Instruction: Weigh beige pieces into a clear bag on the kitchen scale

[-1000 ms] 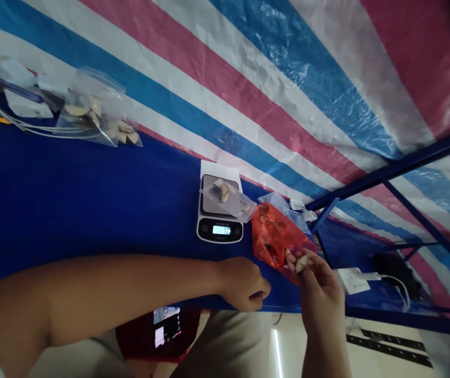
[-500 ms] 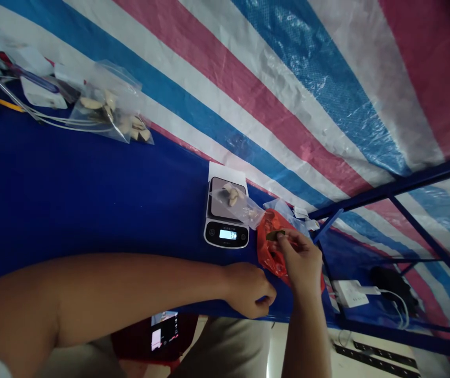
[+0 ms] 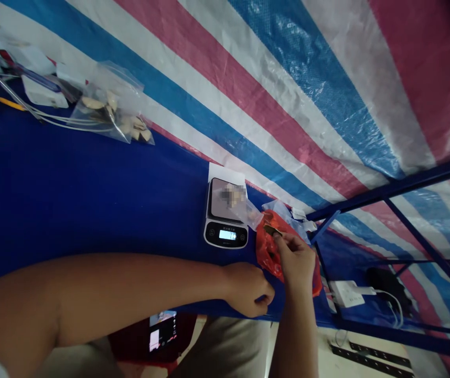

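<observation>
My right hand (image 3: 298, 257) pinches a thin, flat, olive-brown piece (image 3: 272, 230) between thumb and fingers, just over an open red plastic bag (image 3: 266, 252). Closed into a loose fist, my left hand (image 3: 250, 290) rests by the table's near edge; nothing shows in its curled fingers. Ahead of it stands a small digital kitchen scale (image 3: 226, 232) with a lit display, whose digits are too small to read surely. On its plate lies a clear plastic bag (image 3: 250, 212) with pale pieces in it, partly blurred; its end reaches toward the red bag.
A clear zip bag of pale slices (image 3: 109, 107) lies at the back left, beside white items and cables. The blue tabletop (image 3: 91, 194) meets a striped sheet behind. Blue frame bars (image 3: 386, 189) and a white power strip (image 3: 346, 293) are on the right. A phone (image 3: 162, 332) lies below the table edge.
My right hand has shifted slightly left with the brown piece, which now tilts down to the right over the red bag. My left hand stays in place.
</observation>
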`<state>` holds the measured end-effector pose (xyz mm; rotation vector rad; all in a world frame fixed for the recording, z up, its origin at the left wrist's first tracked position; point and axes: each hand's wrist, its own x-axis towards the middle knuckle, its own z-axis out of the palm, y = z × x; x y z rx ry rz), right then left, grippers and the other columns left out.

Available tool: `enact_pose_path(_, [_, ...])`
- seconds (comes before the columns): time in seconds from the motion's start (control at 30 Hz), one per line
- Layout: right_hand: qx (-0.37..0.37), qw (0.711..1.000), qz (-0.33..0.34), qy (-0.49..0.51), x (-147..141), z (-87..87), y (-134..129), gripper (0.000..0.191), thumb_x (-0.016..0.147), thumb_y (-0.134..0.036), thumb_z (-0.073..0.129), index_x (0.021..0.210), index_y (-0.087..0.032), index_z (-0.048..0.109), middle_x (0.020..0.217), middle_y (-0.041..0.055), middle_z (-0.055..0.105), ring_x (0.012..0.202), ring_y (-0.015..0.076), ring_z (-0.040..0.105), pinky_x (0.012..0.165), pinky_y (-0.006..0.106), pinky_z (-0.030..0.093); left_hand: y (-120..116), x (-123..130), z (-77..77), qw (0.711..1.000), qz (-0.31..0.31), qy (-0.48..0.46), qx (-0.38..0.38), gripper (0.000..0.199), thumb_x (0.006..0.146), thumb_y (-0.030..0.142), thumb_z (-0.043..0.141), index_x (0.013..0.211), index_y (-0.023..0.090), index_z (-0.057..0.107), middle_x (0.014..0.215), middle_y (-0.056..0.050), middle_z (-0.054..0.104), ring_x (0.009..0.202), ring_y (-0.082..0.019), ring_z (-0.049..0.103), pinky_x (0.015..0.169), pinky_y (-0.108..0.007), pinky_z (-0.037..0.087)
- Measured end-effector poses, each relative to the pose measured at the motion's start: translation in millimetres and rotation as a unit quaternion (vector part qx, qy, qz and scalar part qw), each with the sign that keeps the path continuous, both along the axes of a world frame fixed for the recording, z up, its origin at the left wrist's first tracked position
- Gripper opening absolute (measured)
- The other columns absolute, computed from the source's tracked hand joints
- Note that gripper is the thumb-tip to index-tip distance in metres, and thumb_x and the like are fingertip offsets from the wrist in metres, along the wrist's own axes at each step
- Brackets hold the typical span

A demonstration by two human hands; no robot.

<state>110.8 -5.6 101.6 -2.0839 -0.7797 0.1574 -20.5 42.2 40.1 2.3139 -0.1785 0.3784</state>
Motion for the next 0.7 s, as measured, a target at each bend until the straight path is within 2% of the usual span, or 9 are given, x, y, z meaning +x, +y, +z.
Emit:
enact_pose_path(0.1, [-0.06, 0.997, -0.006, -0.052, 2.2, 0.7, 11.0, 0.033, 0.072, -0.049, 0.075, 0.08, -0.017, 0.076, 0.068, 0.0027, 0.072, 0.06, 0.0194, 0.064, 0.055, 0.028, 0.045, 0.5, -0.1, -0.1, 1.0, -0.007, -0.004, -0.005, 0.008, 0.079, 0.028, 0.06, 0.074, 0.024, 0.065, 0.069, 0.002, 0.069, 0.062, -0.016, 0.059, 0.055, -0.029, 0.036])
enact_pose_path(0.17, [-0.083, 0.995, 0.005, -0.053, 2.7, -0.9, 19.2, 0.032, 0.071, -0.049, 0.075, 0.076, -0.017, 0.075, 0.065, 0.0021, 0.069, 0.059, 0.0182, 0.061, 0.054, 0.027, 0.042, 0.6, -0.1, 0.3, 1.0, -0.009, 0.002, 0.0, 0.009, 0.079, 0.028, 0.059, 0.074, 0.024, 0.065, 0.069, 0.002, 0.069, 0.061, -0.016, 0.059, 0.054, -0.029, 0.035])
enact_pose_path(0.3, [-0.066, 0.995, 0.064, 0.045, 1.1, -5.3, 35.8, 0.035, 0.065, -0.051, 0.078, 0.07, -0.016, 0.071, 0.055, -0.0012, 0.06, 0.051, 0.0131, 0.05, 0.049, 0.026, 0.035, 0.6, 0.0, 2.0, 1.0, -0.011, 0.009, 0.024, 0.012, 0.08, 0.028, 0.056, 0.077, 0.023, 0.067, 0.07, 0.0, 0.07, 0.062, -0.017, 0.06, 0.054, -0.03, 0.035])
enact_pose_path(0.4, [-0.052, 0.991, 0.08, 0.097, -1.6, -4.3, 46.9, 0.036, 0.063, -0.051, 0.079, 0.071, -0.017, 0.071, 0.051, -0.0037, 0.054, 0.047, 0.0105, 0.044, 0.046, 0.025, 0.031, 0.8, 0.0, 3.0, 0.999, -0.015, 0.012, 0.034, 0.015, 0.081, 0.027, 0.054, 0.078, 0.023, 0.068, 0.073, -0.001, 0.072, 0.065, -0.018, 0.062, 0.055, -0.031, 0.036])
enact_pose_path(0.57, [-0.058, 0.979, 0.107, 0.164, -6.3, 4.0, 62.4, 0.029, 0.063, -0.043, 0.079, 0.066, -0.017, 0.067, 0.052, -0.0033, 0.056, 0.043, 0.0071, 0.04, 0.04, 0.022, 0.022, 1.7, -0.3, 3.5, 0.999, -0.017, 0.022, 0.032, 0.015, 0.082, 0.029, 0.055, 0.078, 0.023, 0.068, 0.076, -0.002, 0.073, 0.067, -0.019, 0.063, 0.056, -0.031, 0.037])
enact_pose_path(0.63, [-0.046, 0.965, 0.138, 0.216, -7.7, 7.4, 66.4, 0.028, 0.062, -0.039, 0.081, 0.071, -0.016, 0.069, 0.058, -0.0021, 0.062, 0.042, 0.0057, 0.042, 0.038, 0.02, 0.018, 1.8, -0.2, 3.7, 0.999, -0.02, 0.023, 0.03, 0.014, 0.082, 0.029, 0.056, 0.076, 0.023, 0.067, 0.074, -0.001, 0.073, 0.066, -0.018, 0.062, 0.055, -0.03, 0.037])
enact_pose_path(0.7, [-0.025, 0.94, 0.188, 0.285, -9.4, 9.8, 67.7, 0.034, 0.062, -0.037, 0.082, 0.088, -0.016, 0.073, 0.076, 0.0019, 0.072, 0.046, 0.0067, 0.052, 0.037, 0.017, 0.016, 1.9, -0.2, 3.7, 0.999, -0.022, 0.023, 0.024, 0.012, 0.081, 0.029, 0.057, 0.075, 0.023, 0.066, 0.073, 0.0, 0.072, 0.064, -0.017, 0.061, 0.055, -0.03, 0.036])
